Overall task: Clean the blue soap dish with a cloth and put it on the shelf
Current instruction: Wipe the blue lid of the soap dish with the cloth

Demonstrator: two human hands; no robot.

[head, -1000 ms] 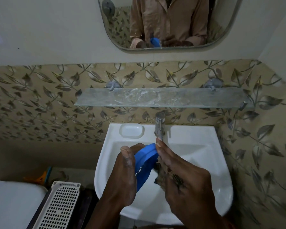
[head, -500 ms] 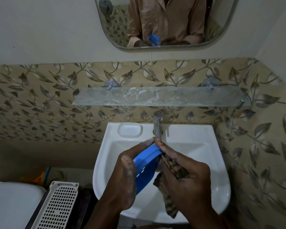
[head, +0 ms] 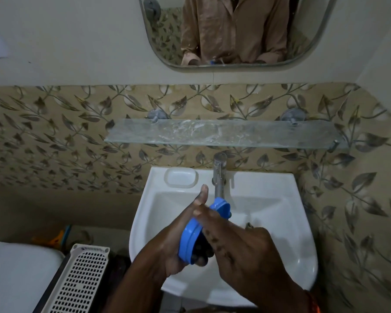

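The blue soap dish [head: 191,238] stands on edge over the white sink [head: 299,224], tilted up toward the tap. My left hand [head: 171,242] grips its lower end from the left, with fingertips curled under it and the thumb pointing up. My right hand [head: 244,245] comes from the right, its fingers stretched across the dish's inner face. It holds the dark patterned cloth [head: 248,225] under its palm, so only a scrap shows. The glass shelf [head: 224,134] is on the tiled wall above the tap, with nothing on it.
A steel tap [head: 219,175] rises just behind the dish. A moulded soap recess [head: 181,177] sits on the sink's back left rim. A white perforated basket [head: 79,281] and a white lid [head: 16,274] are at the lower left. A mirror [head: 235,30] hangs above.
My right hand has slid left across the dish, and the cloth that hung below it is now tucked under the palm. The dish has tipped more upright and my left thumb has lifted.
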